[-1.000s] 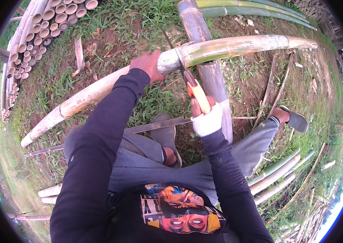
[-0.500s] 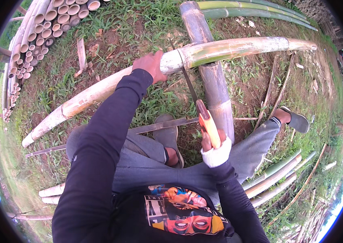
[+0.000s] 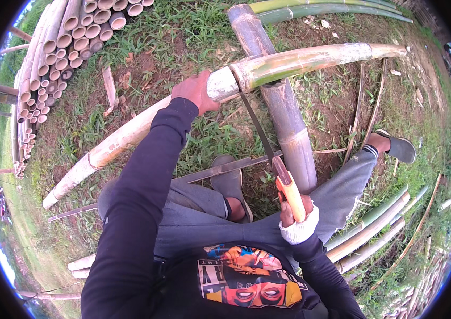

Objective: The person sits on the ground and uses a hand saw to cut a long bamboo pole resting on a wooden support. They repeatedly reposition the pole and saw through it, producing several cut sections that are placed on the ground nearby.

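Observation:
A long pale bamboo pole [image 3: 310, 59] slants across the view, resting on a thick grey bamboo post [image 3: 287, 117] that lies under it. My left hand [image 3: 195, 92] is closed around the pole, left of the post. In my right hand [image 3: 295, 211] is the orange handle of a hand saw [image 3: 261, 130]. The saw's dark blade runs up from the handle to the pole, its upper end at a narrow dark cut just right of my left hand. Pale, scraped skin shows on the pole beside the cut.
A stack of cut bamboo poles [image 3: 66, 58] stands at the upper left, open ends facing me. Green bamboo poles [image 3: 332, 10] lie at the top, more cut bamboo [image 3: 366, 234] at the lower right. A thin bamboo strip [image 3: 220, 169] crosses by my shoe [image 3: 228, 181].
My right hand has drawn the saw back toward me and to the right, so less blade shows beyond the pole. My left hand keeps its grip. The whole view has shifted slightly.

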Action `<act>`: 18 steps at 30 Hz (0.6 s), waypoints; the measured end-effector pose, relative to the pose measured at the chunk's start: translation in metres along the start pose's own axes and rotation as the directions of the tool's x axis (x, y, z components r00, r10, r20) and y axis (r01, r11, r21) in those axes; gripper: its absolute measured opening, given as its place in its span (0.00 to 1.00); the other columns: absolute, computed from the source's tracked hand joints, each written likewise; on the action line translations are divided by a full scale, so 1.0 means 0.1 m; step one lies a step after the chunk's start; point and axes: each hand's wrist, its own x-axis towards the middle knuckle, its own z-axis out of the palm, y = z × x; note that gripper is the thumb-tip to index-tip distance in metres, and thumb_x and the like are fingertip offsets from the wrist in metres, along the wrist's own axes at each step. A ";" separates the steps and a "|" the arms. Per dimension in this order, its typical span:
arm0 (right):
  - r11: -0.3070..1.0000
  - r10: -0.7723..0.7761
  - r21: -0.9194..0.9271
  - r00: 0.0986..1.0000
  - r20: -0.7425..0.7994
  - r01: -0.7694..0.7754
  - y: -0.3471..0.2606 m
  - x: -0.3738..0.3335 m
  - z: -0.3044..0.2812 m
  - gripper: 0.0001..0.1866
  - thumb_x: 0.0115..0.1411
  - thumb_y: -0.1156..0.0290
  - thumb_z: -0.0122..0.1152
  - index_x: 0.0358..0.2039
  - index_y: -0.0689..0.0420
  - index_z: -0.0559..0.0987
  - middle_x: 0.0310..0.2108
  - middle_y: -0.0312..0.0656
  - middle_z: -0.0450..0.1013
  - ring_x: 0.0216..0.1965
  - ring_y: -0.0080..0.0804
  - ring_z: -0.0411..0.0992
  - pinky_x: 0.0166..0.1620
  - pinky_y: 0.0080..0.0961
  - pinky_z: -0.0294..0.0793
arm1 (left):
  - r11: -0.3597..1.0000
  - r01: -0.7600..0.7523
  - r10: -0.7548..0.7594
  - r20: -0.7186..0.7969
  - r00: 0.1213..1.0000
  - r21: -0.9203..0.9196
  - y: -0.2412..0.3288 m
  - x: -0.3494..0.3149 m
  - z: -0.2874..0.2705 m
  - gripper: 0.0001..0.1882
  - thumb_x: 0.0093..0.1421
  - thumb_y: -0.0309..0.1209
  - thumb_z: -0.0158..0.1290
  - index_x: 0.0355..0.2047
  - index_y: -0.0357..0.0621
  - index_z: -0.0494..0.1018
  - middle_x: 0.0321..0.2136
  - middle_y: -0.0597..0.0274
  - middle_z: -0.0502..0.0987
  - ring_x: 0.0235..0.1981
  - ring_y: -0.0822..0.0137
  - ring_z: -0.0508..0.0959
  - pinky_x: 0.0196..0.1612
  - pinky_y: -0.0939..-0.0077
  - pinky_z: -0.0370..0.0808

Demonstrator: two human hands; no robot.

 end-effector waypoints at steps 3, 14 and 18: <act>0.995 0.097 -0.016 0.993 0.061 -0.096 0.08 0.97 0.59 0.15 0.66 0.63 0.67 0.37 0.62 0.76 0.23 0.47 0.76 0.24 0.43 0.78 0.31 0.38 0.77 | 1.000 -0.001 0.001 -0.009 1.000 -0.003 0.04 -0.02 -0.02 0.48 0.44 0.51 0.71 0.64 0.52 0.66 0.48 0.46 0.83 0.50 0.44 0.83 0.54 0.49 0.79; 0.998 0.041 -0.044 0.998 0.050 -0.039 0.02 0.07 0.02 0.11 0.62 0.69 0.71 0.36 0.60 0.77 0.19 0.47 0.74 0.21 0.44 0.76 0.27 0.38 0.75 | 1.000 0.022 -0.022 0.015 1.000 -0.008 0.08 -0.07 -0.14 0.50 0.43 0.51 0.71 0.65 0.50 0.65 0.50 0.43 0.81 0.50 0.43 0.83 0.55 0.50 0.78; 0.991 -0.134 -0.006 0.991 -0.010 0.134 0.03 0.38 0.21 0.11 0.62 0.69 0.70 0.36 0.60 0.76 0.19 0.47 0.73 0.21 0.46 0.76 0.26 0.38 0.74 | 1.000 0.020 -0.020 -0.009 1.000 -0.005 0.08 -0.06 -0.12 0.48 0.44 0.52 0.71 0.63 0.50 0.67 0.48 0.44 0.82 0.50 0.43 0.83 0.53 0.51 0.79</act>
